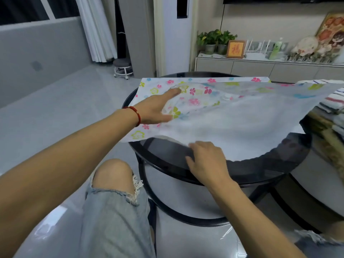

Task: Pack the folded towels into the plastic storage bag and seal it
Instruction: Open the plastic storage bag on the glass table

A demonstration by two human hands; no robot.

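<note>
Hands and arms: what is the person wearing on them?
Both arms are bare, with no sleeves showing. The left hand has a red bracelet around its wrist, a thin cord with a small bead. The right hand shows no ring, watch or glove.

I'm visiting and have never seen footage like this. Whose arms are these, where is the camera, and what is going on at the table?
There is no machine here: a person does the work with bare hands. The single picture comes from a camera worn on their head, looking forward and down, so you see their own arms and knee. On the round dark glass table lies a flat plastic storage bag, translucent with printed flowers. The left hand, with a red bracelet at the wrist, rests flat on the flowered end. The right hand lies on the bag's near edge; whether it pinches the plastic is unclear. A stack of striped folded towels waits at the right, not yet packed.
</note>
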